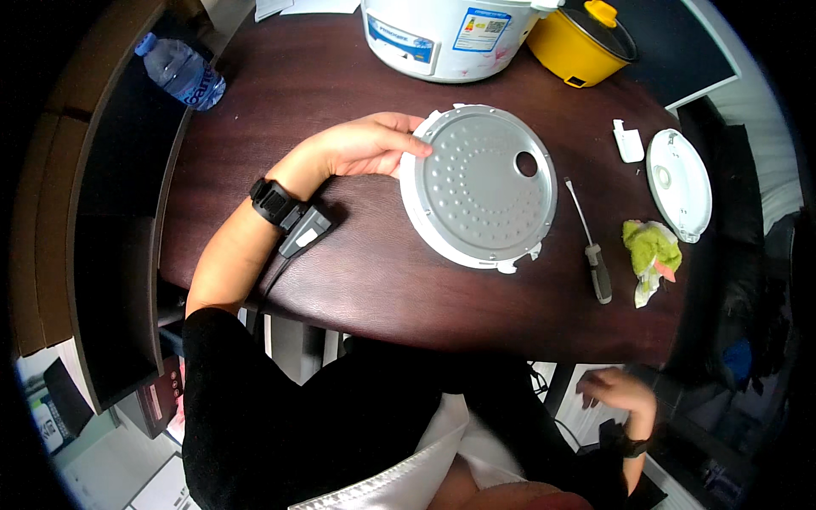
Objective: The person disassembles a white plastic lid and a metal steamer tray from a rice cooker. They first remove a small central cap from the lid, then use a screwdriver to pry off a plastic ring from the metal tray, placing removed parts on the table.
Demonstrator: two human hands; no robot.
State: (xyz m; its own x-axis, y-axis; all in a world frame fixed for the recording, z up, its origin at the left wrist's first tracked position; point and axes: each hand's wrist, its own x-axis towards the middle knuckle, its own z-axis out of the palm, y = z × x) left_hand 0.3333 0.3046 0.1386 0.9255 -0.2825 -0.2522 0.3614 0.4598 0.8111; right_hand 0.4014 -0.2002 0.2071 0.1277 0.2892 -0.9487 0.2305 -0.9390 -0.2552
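Observation:
My left hand [374, 144] grips the left edge of a round rice cooker lid [489, 183], thumb on top and the other fingers under the rim. The lid has a dimpled grey metal plate with an oval hole near its right side, set in a white plastic rim with small tabs. It is over the table, and I cannot tell whether it rests on it. My right hand [619, 391] hangs off the table's near right edge, fingers loosely bent and apart, holding nothing visible. Right of the lid lies a screwdriver [588, 242] with a grey handle.
A white rice cooker body [450, 42] and a yellow pot [582, 47] stand at the back. On the right lie a white oval cover [680, 183], a small white part [628, 143] and a green cloth [653, 251]. A water bottle [183, 72] is at the far left.

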